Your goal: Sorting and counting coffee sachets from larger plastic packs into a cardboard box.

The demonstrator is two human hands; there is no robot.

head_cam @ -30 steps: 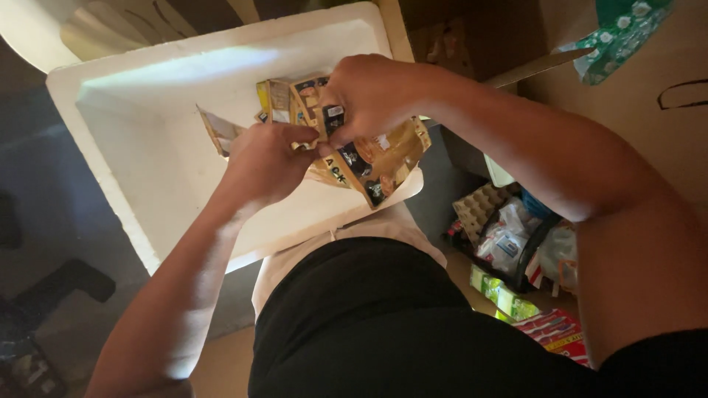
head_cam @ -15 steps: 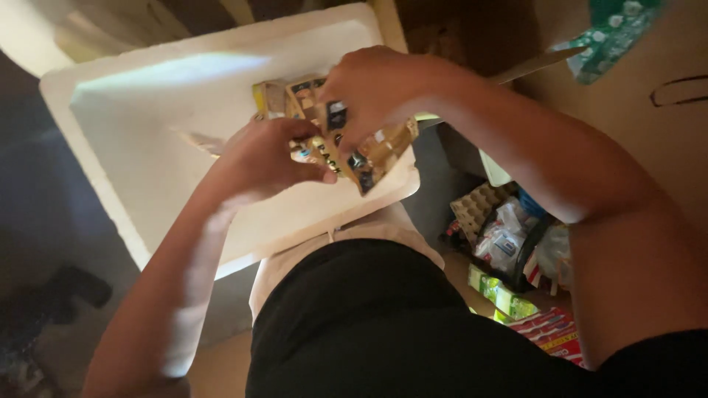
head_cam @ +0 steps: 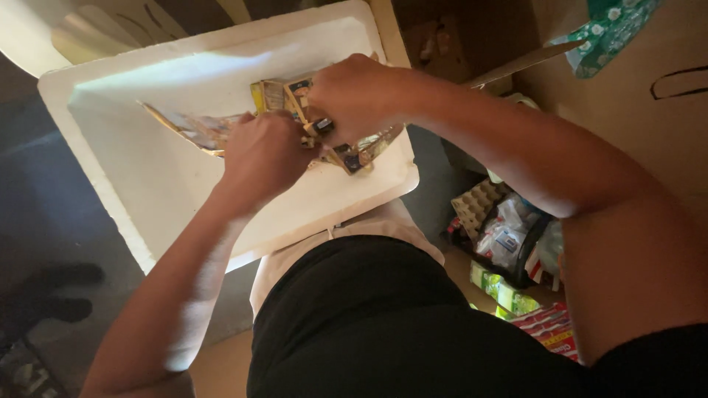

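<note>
A white foam box (head_cam: pixel 147 199) lies open below me. Over it, my right hand (head_cam: pixel 354 96) grips a bundle of yellow and brown printed packets (head_cam: pixel 276 94), whose lower ends stick out at the box's near rim. My left hand (head_cam: pixel 262 155) is closed on a flat packet (head_cam: pixel 193 127) that points left across the box's inside. The two hands are close together, almost touching, above the middle of the box.
To the right on the floor stands a dark bin (head_cam: pixel 516 243) with an egg carton, plastic bags and coloured boxes. A brown cardboard surface (head_cam: pixel 649 125) rises behind it. A green patterned cloth (head_cam: pixel 612 29) hangs at the top right.
My left hand has drawn a flat packet out of the bundle toward the left. The right hand stays closed on the bundle, which now sits lower in the box.
</note>
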